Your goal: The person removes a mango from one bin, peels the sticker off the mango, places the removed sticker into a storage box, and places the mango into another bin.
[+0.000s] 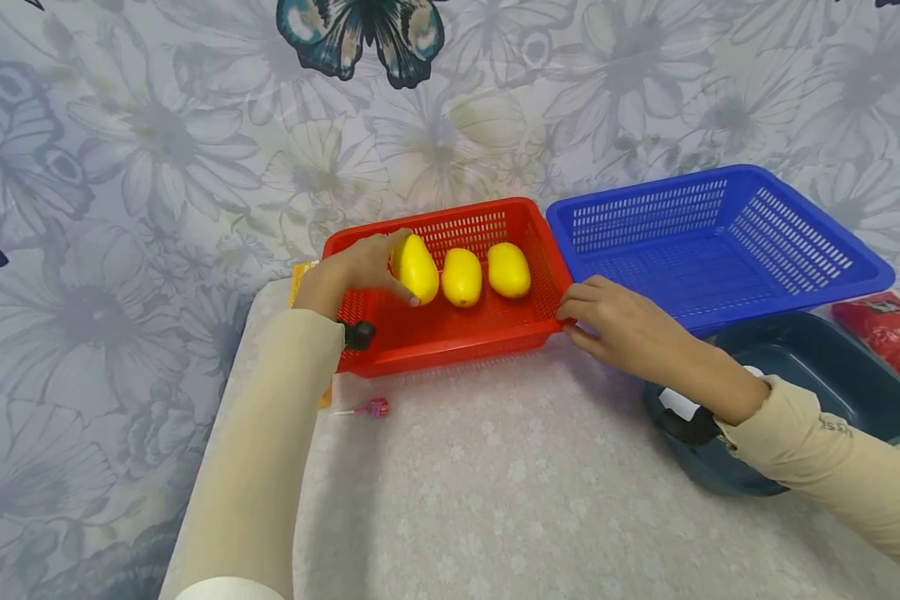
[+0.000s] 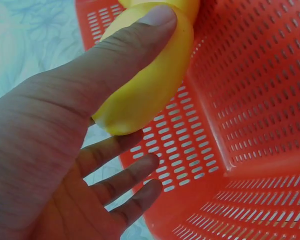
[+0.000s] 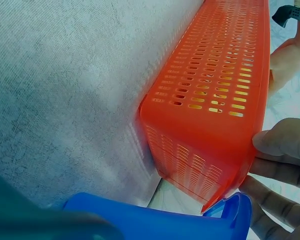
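Observation:
A red perforated basket (image 1: 450, 346) stands on the table with three yellow mangoes inside. My left hand (image 1: 356, 268) grips the leftmost mango (image 1: 417, 271), its thumb lying over the fruit in the left wrist view; the other fingers are partly behind it. The middle mango (image 1: 462, 279) and the right mango (image 1: 509, 271) lie next to it. At the basket's front right corner, my right hand (image 1: 618, 321) pinches the rim, with the thumb on the outer wall in the right wrist view.
A blue basket (image 1: 645, 250) adjoins the red one on the right. In front of it sits a dark basin (image 1: 832, 367) holding something white, partly hidden by my right arm. A red packet (image 1: 881, 329) lies at the far right, and a lollipop (image 1: 375, 407) in front of the red basket.

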`<action>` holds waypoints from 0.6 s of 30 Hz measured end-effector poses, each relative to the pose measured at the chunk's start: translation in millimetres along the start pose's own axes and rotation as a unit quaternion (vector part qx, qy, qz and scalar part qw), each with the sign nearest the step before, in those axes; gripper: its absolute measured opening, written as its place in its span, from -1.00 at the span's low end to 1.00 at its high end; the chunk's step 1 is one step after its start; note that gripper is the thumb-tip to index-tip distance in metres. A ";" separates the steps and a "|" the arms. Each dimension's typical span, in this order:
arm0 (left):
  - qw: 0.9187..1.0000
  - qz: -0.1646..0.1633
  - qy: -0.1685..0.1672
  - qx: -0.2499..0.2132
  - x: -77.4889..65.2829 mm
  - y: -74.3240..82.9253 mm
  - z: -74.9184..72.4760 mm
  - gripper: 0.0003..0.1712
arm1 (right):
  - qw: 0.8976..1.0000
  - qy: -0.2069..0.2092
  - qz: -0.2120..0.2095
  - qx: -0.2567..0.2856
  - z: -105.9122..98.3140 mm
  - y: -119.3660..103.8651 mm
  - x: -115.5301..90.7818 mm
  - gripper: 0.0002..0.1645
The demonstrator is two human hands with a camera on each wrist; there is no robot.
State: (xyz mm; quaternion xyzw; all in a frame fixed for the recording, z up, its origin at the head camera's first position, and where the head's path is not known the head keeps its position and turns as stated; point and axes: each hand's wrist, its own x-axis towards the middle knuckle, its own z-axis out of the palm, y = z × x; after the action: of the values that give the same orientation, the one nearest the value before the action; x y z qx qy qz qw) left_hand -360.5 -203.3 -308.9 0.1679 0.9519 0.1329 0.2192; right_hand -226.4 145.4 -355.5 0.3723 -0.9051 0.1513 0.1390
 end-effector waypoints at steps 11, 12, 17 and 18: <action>0.992 -0.091 -0.076 -0.047 5.4 -2.5 14.2 0.24 | 1.000 -0.002 0.006 0.003 -0.2 -1.9 -0.7 -0.81; 0.991 -0.090 -0.080 -0.052 6.3 -2.8 14.9 0.25 | 1.000 -0.001 0.007 0.004 -0.2 -1.9 -0.8 -0.81; 0.990 -0.091 -0.099 -0.050 12.4 -4.4 18.5 0.21 | 1.000 0.013 -0.012 0.005 1.4 -0.7 -0.8 -0.85; 0.990 -0.087 -0.102 -0.044 13.2 -4.8 19.3 0.20 | 1.000 0.016 -0.017 0.004 2.2 -0.3 -0.5 -0.85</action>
State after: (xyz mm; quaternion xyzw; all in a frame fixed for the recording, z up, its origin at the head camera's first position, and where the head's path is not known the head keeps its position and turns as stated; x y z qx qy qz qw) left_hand -364.0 -199.2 -332.2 0.0873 0.9286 0.1377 0.3333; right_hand -226.1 144.7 -357.6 0.3857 -0.8958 0.1583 0.1542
